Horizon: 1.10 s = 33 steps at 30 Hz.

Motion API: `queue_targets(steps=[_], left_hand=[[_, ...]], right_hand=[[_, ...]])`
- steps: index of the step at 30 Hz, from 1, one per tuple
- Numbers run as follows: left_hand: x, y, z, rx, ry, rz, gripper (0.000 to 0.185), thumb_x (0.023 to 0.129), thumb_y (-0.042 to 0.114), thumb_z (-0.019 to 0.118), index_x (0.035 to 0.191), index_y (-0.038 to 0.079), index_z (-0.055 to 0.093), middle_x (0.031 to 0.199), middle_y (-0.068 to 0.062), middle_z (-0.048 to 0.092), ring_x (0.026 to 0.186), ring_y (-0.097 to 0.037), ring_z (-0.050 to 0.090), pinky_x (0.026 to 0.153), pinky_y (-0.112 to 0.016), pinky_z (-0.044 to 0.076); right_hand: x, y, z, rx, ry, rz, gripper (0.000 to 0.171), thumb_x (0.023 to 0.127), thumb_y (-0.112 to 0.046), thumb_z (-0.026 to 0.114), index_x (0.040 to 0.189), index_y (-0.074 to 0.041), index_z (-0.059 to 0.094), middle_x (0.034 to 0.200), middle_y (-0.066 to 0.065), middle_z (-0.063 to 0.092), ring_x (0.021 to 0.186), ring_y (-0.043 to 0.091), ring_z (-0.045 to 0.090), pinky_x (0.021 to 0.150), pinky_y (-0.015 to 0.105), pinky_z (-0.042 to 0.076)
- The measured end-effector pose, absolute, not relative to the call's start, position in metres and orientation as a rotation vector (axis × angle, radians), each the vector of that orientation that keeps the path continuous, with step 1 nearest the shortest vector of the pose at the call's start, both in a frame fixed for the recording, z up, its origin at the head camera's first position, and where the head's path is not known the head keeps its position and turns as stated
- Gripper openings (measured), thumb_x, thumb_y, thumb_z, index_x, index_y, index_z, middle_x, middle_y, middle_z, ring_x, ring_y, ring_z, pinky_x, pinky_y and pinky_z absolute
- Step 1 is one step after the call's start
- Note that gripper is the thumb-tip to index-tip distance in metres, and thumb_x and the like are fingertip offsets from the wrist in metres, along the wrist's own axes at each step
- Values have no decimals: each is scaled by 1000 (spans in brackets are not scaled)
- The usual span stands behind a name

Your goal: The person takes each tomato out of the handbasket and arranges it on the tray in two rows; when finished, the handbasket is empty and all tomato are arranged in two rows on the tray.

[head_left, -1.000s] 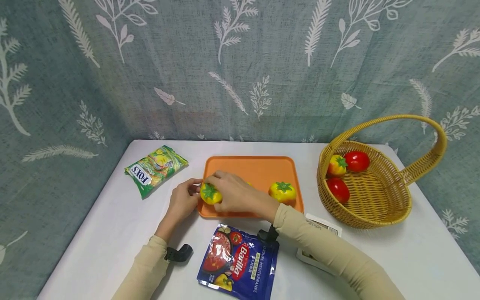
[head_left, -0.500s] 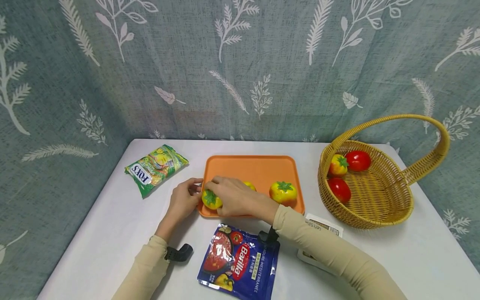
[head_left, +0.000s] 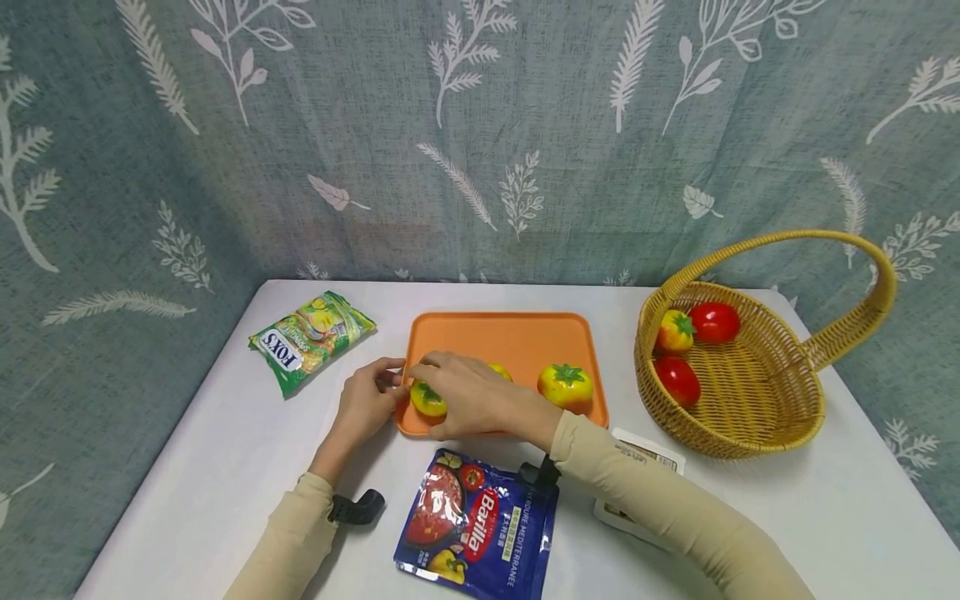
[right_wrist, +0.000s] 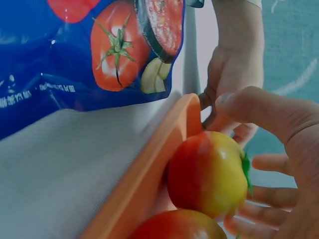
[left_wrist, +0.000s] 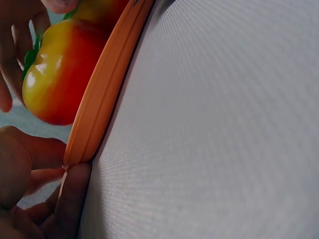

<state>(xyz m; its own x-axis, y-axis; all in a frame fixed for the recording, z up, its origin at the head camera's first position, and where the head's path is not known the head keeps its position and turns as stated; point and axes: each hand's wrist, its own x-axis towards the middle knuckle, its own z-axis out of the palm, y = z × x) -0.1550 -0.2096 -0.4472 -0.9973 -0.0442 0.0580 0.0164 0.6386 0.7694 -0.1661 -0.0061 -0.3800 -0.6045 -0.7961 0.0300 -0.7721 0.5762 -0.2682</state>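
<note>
My left hand pinches the left rim of an orange tray; the left wrist view has thumb and fingers on either side of the tray's corner. Over the tray's left part, my right hand surrounds a yellow-and-red tomato-like fruit with a green leafy top. In the right wrist view the thumb stands off this fruit, and the fingers are spread behind it. A second such fruit is partly hidden behind the right hand. A third sits at the tray's right side.
A wicker basket with two red tomatoes and a yellow-red fruit stands right. A green Fox's bag lies left. In front are a blue Barilla pouch and a white package, partly under the right sleeve.
The right hand has brought the fruit slightly right and down into the tray's near left corner, and its thumb has moved away from the fruit. My left hand keeps its place at the rim.
</note>
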Motion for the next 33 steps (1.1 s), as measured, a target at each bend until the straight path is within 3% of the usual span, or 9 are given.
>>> queue_targets(steps=[7, 14, 22, 29, 33], left_hand=[[-156, -209, -450, 52, -2761, -1359, 40, 86, 4, 73, 125, 4, 66, 94, -10, 68, 69, -18, 62, 53, -28, 53], [-155, -212, -448, 68, -2776, -1338, 41, 86, 6, 73, 126, 5, 66, 96, -10, 67, 75, -20, 62, 55, -28, 52], [-155, -212, -449, 53, -2774, -1324, 41, 86, 7, 73, 126, 4, 66, 95, -10, 67, 77, -21, 61, 57, -27, 51], [-155, -210, -449, 45, -2770, -1337, 41, 86, 8, 73, 126, 4, 66, 95, -10, 68, 78, -20, 63, 57, -27, 51], [-156, -210, -449, 50, -2769, -1353, 41, 86, 8, 73, 126, 4, 66, 95, -10, 67, 76, -20, 62, 55, -28, 53]], right_hand=[[-167, 14, -366, -1285, 2697, -566, 84, 77, -43, 82, 148, -16, 47, 146, 8, 48, 127, 25, 50, 103, 42, 45], [-163, 50, -348, -1287, 2743, -701, 83, 76, -42, 81, 147, -14, 49, 147, 8, 48, 130, 26, 49, 102, 46, 45], [-148, 88, -332, -1338, 2822, -778, 81, 76, -42, 83, 145, -14, 51, 145, 8, 50, 130, 27, 50, 101, 49, 46], [-132, 128, -322, -1321, 2899, -838, 78, 74, -36, 85, 143, -14, 54, 141, 7, 54, 120, 27, 57, 90, 46, 53], [-122, 151, -318, -1277, 2949, -846, 80, 73, -35, 88, 142, -13, 54, 141, 7, 53, 124, 29, 55, 95, 49, 51]])
